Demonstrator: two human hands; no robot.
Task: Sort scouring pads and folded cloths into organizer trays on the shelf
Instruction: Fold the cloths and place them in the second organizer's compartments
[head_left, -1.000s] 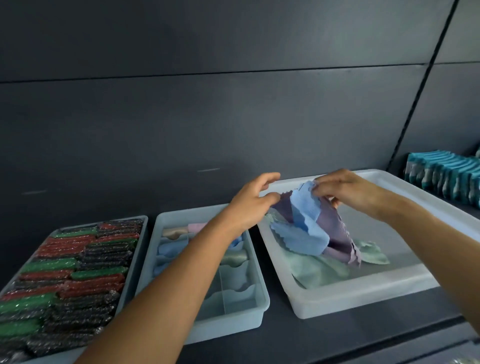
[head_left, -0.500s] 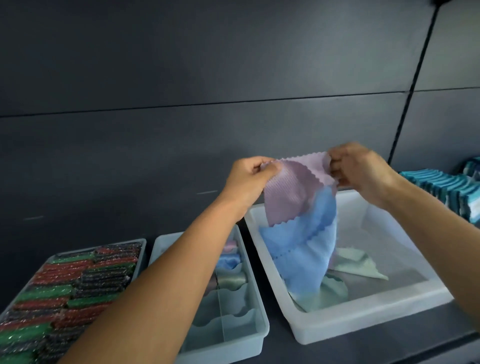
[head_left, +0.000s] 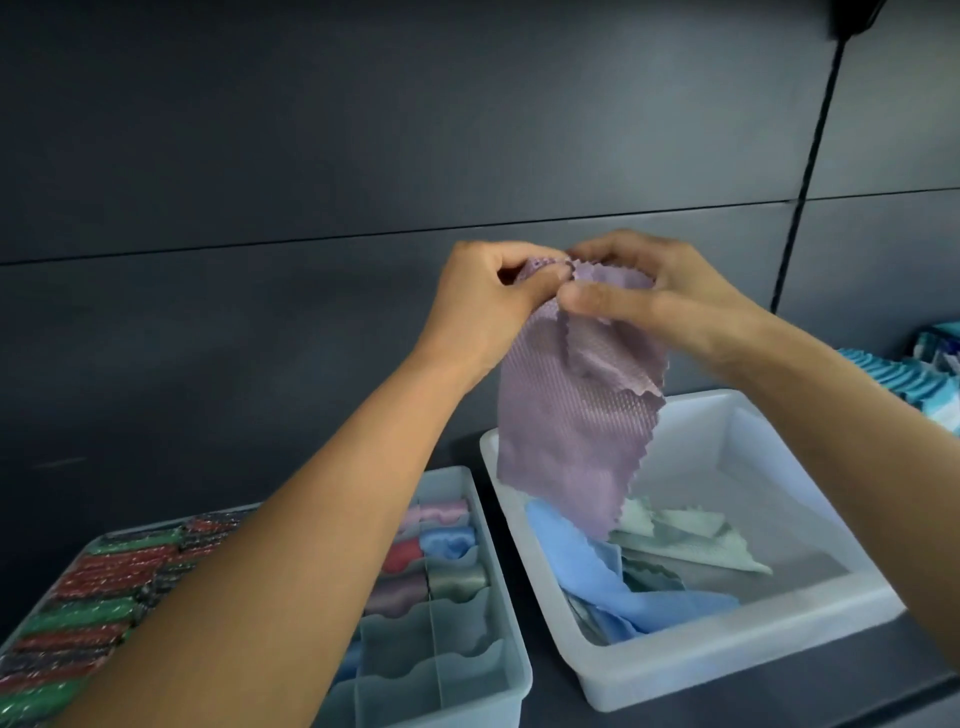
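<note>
Dark panels (head_left: 311, 156) back our shelf (head_left: 831, 696); left hand (head_left: 483, 306) and right hand (head_left: 675, 301) fingers (head_left: 535, 283) pinch a lilac cloth (head_left: 571, 431), bin (head_left: 727, 657) beneath.

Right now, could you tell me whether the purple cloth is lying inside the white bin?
No, the left hand and right hand pinch the purple cloth by its top edge, so it hangs over the white bin.

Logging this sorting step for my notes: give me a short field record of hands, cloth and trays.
left hand: pinches purple cloth top edge
right hand: pinches same edge, beside left hand
purple cloth: hangs over white bin
white bin: holds loose blue cloth, pale green cloths
divided tray: folded cloths in far compartments
scouring pads: rows, far left
</note>
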